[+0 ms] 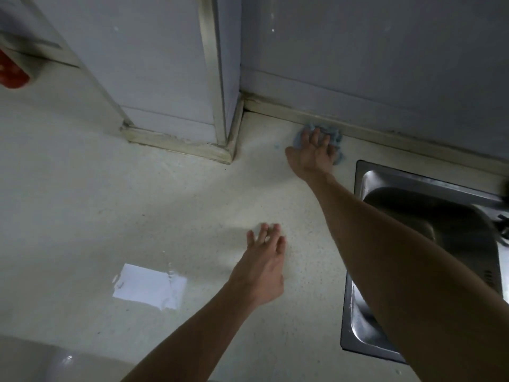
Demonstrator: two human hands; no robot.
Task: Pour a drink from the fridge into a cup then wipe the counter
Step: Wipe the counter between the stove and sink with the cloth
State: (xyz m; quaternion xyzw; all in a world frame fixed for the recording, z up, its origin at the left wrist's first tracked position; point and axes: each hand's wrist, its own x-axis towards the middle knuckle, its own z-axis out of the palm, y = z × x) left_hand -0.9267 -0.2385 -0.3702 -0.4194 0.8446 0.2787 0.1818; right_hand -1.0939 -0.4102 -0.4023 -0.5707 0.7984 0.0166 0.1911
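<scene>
Our right hand (314, 151) presses the soft, crumpled blue cloth (334, 137) with flat, spread fingers. It looks limp and light, best handled by palming its middle. Our left hand (264, 260) hovers, fingers apart, empty.

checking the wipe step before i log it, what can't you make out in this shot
- Blue cloth, head view: mostly covered by the right hand, so its full shape is hidden.
- Red object: cut off by the left edge and blurred, so it cannot be identified.
- Sink: the right forearm crosses it and the right edge cuts it off, so its contents are unclear.
</scene>
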